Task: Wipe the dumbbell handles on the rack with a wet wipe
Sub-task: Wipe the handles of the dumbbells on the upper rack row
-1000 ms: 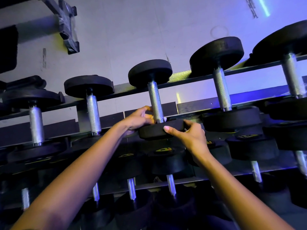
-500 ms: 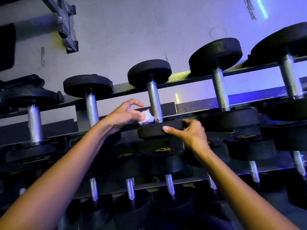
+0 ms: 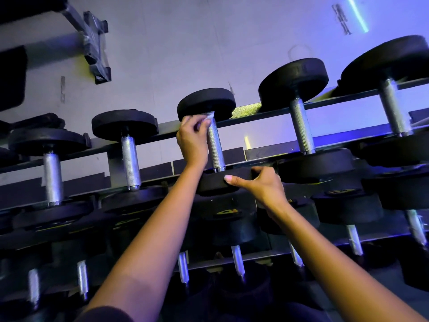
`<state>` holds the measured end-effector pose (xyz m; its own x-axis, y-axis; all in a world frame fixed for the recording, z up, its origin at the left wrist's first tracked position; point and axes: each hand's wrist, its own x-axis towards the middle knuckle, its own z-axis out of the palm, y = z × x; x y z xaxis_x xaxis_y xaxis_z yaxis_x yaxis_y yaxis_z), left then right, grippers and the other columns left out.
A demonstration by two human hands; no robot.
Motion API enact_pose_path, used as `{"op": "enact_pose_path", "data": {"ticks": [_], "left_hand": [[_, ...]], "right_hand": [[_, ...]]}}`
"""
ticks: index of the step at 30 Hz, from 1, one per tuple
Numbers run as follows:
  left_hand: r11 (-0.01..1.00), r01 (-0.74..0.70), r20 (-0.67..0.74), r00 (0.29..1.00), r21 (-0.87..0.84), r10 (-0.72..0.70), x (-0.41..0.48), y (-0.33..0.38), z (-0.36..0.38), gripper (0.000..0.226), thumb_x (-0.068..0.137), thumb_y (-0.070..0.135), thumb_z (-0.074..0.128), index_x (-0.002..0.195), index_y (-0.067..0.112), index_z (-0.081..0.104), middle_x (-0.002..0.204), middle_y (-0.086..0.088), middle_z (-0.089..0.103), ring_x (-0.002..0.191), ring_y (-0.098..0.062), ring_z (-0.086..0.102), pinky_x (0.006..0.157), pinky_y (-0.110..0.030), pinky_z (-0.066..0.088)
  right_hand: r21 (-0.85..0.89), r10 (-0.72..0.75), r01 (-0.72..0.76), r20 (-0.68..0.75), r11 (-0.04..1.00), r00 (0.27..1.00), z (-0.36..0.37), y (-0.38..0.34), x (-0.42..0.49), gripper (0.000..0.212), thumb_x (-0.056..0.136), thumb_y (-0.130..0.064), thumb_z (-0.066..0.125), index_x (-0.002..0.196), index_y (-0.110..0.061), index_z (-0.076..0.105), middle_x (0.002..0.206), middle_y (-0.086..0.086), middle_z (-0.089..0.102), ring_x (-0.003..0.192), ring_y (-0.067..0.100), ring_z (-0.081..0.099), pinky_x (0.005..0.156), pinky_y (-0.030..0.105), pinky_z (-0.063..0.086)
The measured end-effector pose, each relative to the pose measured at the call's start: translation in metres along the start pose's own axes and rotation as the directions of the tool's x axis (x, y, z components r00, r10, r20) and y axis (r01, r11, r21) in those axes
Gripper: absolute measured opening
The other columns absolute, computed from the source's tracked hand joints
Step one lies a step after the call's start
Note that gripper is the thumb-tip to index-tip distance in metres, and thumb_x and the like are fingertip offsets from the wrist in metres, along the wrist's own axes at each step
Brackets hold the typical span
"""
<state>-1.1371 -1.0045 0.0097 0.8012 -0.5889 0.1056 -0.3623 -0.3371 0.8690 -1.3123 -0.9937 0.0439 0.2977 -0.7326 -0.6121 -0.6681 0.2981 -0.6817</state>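
Dumbbell handle (image 3: 215, 147) points away across rack (image 3: 260, 112), wipe (image 3: 209, 116) at far end.

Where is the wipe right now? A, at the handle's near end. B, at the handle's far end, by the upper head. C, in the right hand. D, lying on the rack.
B: the left hand holds the wet wipe against the handle under the upper head, while the right hand grips the lower head.

Wipe (image 3: 209, 115) mostly inside left hand (image 3: 193, 141)
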Motion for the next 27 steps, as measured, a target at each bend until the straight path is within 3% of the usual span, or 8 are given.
{"op": "enact_pose_path", "data": {"ticks": [4,9,13,16,20,22,24,27], "left_hand": [[0.761,0.426,0.066,0.888,-0.489,-0.455,0.004,-0.001,0.003,0.009,0.08,0.0,0.066,0.088,0.004,0.067,0.074,0.0,0.066,0.067,-0.009,0.06,0.065,-0.024,0.053],[0.445,0.659,0.276,0.699,-0.607,-0.659,0.01,-0.006,0.003,0.012,0.087,0.0,0.059,0.084,0.011,0.063,0.067,0.002,0.066,0.063,-0.011,0.061,0.057,-0.022,0.053],[0.158,0.792,0.496,0.51,-0.59,-0.703,0.011,-0.009,0.007,0.02,0.092,0.005,0.053,0.112,0.003,0.057,0.089,-0.013,0.064,0.064,-0.02,0.067,0.062,-0.028,0.057],[0.231,0.664,0.4,0.652,-0.711,-0.645,0.009,-0.007,0.005,0.011,0.088,0.0,0.057,0.095,0.006,0.064,0.077,-0.005,0.068,0.069,-0.016,0.065,0.065,-0.024,0.056],[0.836,0.33,0.044,0.937,-0.438,-0.347,0.003,-0.001,0.002,0.009,0.079,0.009,0.07,0.087,0.004,0.071,0.078,-0.003,0.067,0.073,-0.011,0.061,0.071,-0.022,0.051],[0.984,0.083,0.002,0.996,-0.156,-0.084,-0.001,-0.003,0.001,0.021,0.08,0.015,0.071,0.096,0.002,0.071,0.085,-0.003,0.064,0.075,-0.009,0.057,0.069,-0.016,0.043],[0.981,-0.182,0.06,0.982,0.06,0.179,-0.005,-0.005,0.0,0.027,0.084,0.018,0.067,0.106,0.003,0.069,0.097,-0.006,0.063,0.086,-0.014,0.057,0.074,-0.011,0.039],[0.778,-0.551,0.24,0.834,0.302,0.497,-0.001,-0.008,0.004,0.031,0.087,0.023,0.057,0.107,0.001,0.067,0.101,-0.011,0.066,0.097,-0.025,0.058,0.086,-0.019,0.039]], "right_hand": [[0.014,-0.035,0.036,-0.032,0.999,0.999,0.002,0.0,-0.002,0.075,0.05,-0.063,0.078,0.089,0.0,0.069,0.086,0.013,0.073,0.083,0.026,0.068,0.074,0.039,0.052],[0.03,-0.032,0.033,-0.037,0.999,0.999,0.002,-0.001,-0.003,0.06,0.054,-0.056,0.081,0.083,-0.005,0.069,0.081,0.009,0.072,0.073,0.021,0.064,0.066,0.033,0.048],[0.027,-0.01,0.011,-0.035,1.0,0.999,0.003,0.0,-0.002,0.068,0.047,-0.063,0.078,0.088,-0.008,0.07,0.084,0.006,0.072,0.081,0.022,0.066,0.075,0.036,0.051],[0.046,-0.009,0.011,-0.036,0.999,0.999,0.003,0.0,-0.002,0.081,0.035,-0.072,0.07,0.089,-0.012,0.071,0.087,0.005,0.072,0.086,0.022,0.067,0.08,0.038,0.054],[0.045,0.001,0.001,-0.044,0.999,0.999,0.002,0.0,-0.002,0.065,0.047,-0.061,0.079,0.087,-0.011,0.071,0.083,0.005,0.071,0.082,0.021,0.066,0.076,0.035,0.051],[0.044,0.001,0.001,-0.045,0.999,0.999,0.002,0.0,-0.002,0.058,0.053,-0.056,0.081,0.086,-0.009,0.071,0.08,0.005,0.071,0.079,0.02,0.065,0.075,0.035,0.051],[0.041,-0.001,0.003,-0.048,0.999,0.999,0.002,0.0,-0.003,0.06,0.054,-0.057,0.08,0.086,-0.008,0.07,0.079,0.005,0.071,0.078,0.021,0.064,0.074,0.035,0.05],[0.043,0.003,-0.001,-0.053,0.999,0.999,0.002,-0.001,-0.003,0.06,0.054,-0.056,0.081,0.085,-0.006,0.07,0.07,0.004,0.066,0.072,0.021,0.061,0.071,0.034,0.049]]}}
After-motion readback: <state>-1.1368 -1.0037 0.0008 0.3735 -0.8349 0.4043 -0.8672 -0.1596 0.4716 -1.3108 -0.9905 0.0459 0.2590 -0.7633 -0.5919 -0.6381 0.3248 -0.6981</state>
